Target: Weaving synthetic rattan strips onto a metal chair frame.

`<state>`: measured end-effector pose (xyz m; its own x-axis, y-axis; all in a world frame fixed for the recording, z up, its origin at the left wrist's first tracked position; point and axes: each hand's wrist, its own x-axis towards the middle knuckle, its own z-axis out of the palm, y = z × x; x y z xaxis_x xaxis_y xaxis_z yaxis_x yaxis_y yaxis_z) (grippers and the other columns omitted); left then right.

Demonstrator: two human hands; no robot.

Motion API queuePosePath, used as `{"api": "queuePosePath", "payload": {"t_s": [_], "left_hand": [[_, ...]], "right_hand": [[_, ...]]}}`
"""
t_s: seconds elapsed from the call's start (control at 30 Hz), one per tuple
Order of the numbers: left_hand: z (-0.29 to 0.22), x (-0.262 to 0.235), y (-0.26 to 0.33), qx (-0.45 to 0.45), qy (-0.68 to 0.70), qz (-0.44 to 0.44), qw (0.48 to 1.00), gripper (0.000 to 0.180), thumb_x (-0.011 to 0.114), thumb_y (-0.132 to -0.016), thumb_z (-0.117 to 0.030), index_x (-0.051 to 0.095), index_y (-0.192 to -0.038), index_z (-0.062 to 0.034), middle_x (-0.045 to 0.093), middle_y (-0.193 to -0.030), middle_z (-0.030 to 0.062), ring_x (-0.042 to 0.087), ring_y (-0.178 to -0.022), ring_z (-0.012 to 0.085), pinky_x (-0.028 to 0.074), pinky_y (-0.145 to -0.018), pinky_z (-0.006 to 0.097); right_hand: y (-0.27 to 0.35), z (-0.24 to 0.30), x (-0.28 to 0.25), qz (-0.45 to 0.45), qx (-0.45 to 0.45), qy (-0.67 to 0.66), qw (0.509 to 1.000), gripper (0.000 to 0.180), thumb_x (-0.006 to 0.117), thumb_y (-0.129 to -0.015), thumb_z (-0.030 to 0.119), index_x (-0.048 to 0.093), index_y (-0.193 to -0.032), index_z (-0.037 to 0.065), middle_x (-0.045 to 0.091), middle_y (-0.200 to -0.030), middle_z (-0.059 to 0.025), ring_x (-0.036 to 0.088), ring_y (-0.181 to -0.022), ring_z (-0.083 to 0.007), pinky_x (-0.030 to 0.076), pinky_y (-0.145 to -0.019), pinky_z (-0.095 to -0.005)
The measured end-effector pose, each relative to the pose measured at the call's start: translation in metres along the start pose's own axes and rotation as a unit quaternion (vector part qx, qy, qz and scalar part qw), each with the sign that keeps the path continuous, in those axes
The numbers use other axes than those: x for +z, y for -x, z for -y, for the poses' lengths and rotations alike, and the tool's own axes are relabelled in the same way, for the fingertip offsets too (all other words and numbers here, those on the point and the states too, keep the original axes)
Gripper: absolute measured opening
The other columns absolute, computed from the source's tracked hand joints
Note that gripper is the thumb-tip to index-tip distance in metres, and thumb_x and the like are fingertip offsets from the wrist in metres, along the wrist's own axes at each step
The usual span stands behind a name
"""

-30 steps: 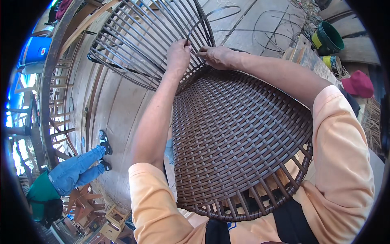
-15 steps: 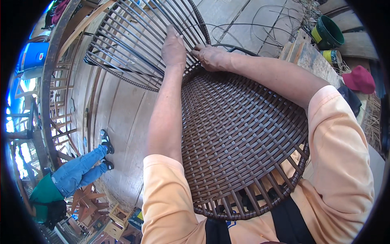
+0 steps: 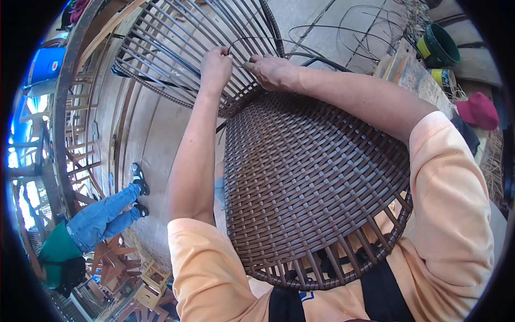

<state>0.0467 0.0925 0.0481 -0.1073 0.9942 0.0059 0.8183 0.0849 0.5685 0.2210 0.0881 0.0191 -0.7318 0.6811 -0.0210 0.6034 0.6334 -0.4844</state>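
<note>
Plank floor [image 3: 153, 142], green bucket [image 3: 440, 47], woven frame [image 3: 316, 188], left fingers [image 3: 222, 51] pinching strand [image 3: 252, 37], hold of right fingers [image 3: 253, 60] unclear

Floor [image 3: 161, 147]: on my remote view I saw broad, grey-brown wooden planks with dark seams.
Strands [image 3: 339, 35]: thin, dark, flexible lengths lay in loose loops across the planks.
Scraps [image 3: 410, 22]: tan, straw-like fibres were strewn near those loops.
Shoes [image 3: 139, 178]: a co-worker's dark pair with pale trim stood there.
</note>
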Motion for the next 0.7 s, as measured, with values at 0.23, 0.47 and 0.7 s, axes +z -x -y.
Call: {"api": "queuePosePath", "payload": {"t_s": [0.23,0.47,0.7], "left_hand": [[-0.019,0.008,0.008,0.129,-0.141,-0.146,0.971,0.02,0.062,-0.077,-0.017,0.067,-0.092,-0.0047,0.06,-0.092,0.0167,0.055,-0.094,0.0306,0.044,-0.084,0.039],[-0.015,0.017,0.008,0.001,0.03,-0.066,0.997,0.03,0.056,-0.079,-0.011,0.059,-0.105,0.0022,0.062,-0.101,0.0172,0.059,-0.094,0.0312,0.046,-0.085,0.038],[-0.005,0.015,0.001,-0.117,0.317,0.005,0.941,0.031,0.052,-0.081,0.0,0.053,-0.111,0.0098,0.062,-0.095,0.014,0.059,-0.076,0.0167,0.049,-0.066,0.027]], "right_hand": [[-0.003,-0.003,0.008,-0.002,0.021,-0.06,0.998,0.027,0.042,-0.086,0.014,0.053,-0.11,0.011,0.05,-0.113,-0.0188,0.053,-0.101,-0.0388,0.044,-0.085,-0.0438],[-0.004,0.007,-0.002,-0.005,0.059,-0.036,0.998,0.024,0.046,-0.082,0.012,0.059,-0.102,0.009,0.053,-0.113,-0.0172,0.057,-0.1,-0.0355,0.046,-0.083,-0.0411],[-0.025,0.021,-0.011,-0.023,0.111,-0.082,0.99,0.021,0.051,-0.079,0.015,0.069,-0.09,0.012,0.066,-0.091,-0.0144,0.065,-0.086,-0.0286,0.051,-0.07,-0.0365]]}}
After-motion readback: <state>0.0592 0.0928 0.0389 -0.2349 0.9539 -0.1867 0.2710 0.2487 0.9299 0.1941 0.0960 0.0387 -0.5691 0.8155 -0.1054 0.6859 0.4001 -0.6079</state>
